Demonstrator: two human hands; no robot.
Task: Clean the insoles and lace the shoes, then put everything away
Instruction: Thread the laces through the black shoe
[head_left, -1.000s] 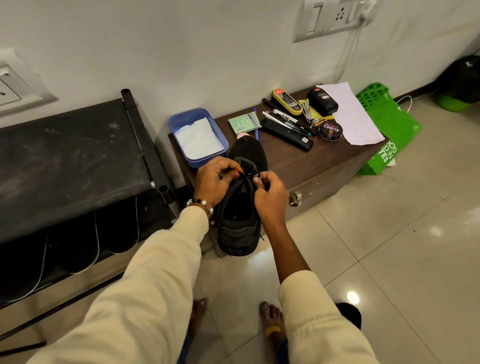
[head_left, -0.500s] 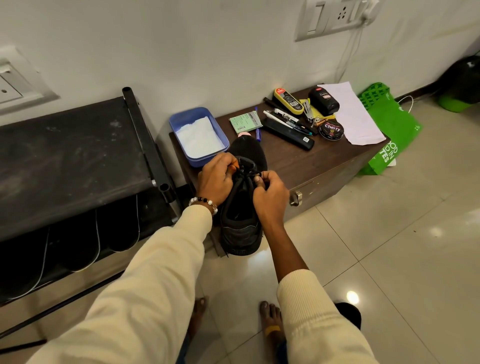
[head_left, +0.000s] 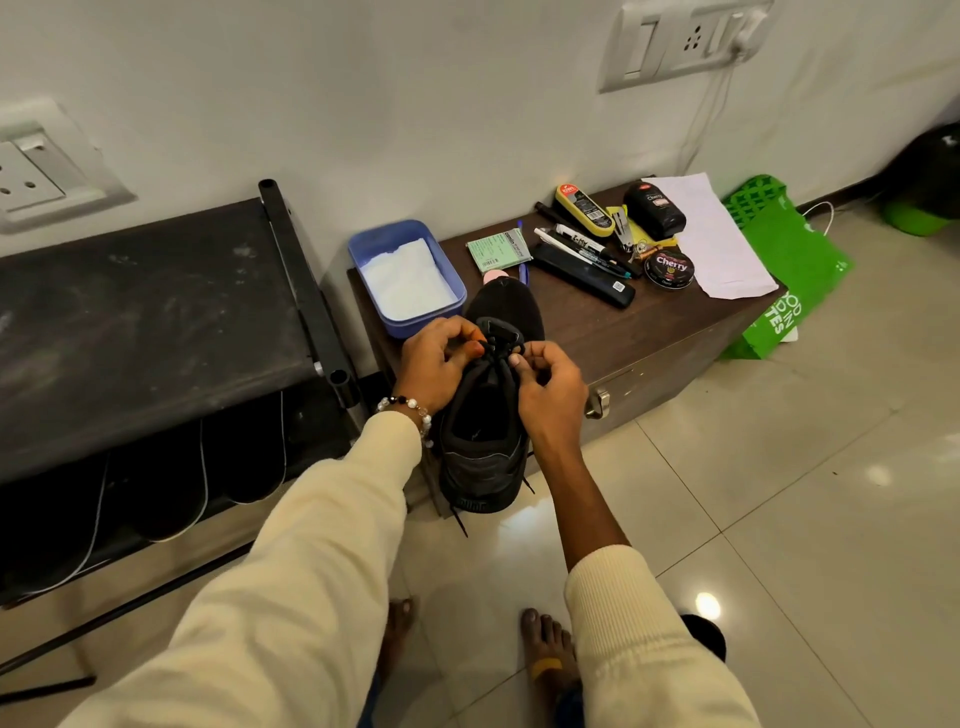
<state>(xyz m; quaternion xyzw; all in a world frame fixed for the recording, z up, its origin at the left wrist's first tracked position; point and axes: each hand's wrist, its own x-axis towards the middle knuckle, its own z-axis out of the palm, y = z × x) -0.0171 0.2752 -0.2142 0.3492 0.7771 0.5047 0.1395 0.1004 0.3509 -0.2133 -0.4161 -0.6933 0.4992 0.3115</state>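
Black shoe lies toe-to-wall on the front edge of the brown cabinet top, heel overhanging the floor. Left hand and right hand sit close together over the eyelets, each pinching the black lace near the tongue; a loose lace end dangles below the heel.

Step in hand, as judged: threading or tightening lower eyelets. To do it well — keep both ends equal in length, pull each crossing snug before the next, steady the shoe so it does not tip off the edge.

Surface: blue tub with white contents touches the shoe's left side; polish tin, markers and paper sheet further right. Room: dark shoe rack left, green bag right, glossy tiled floor.
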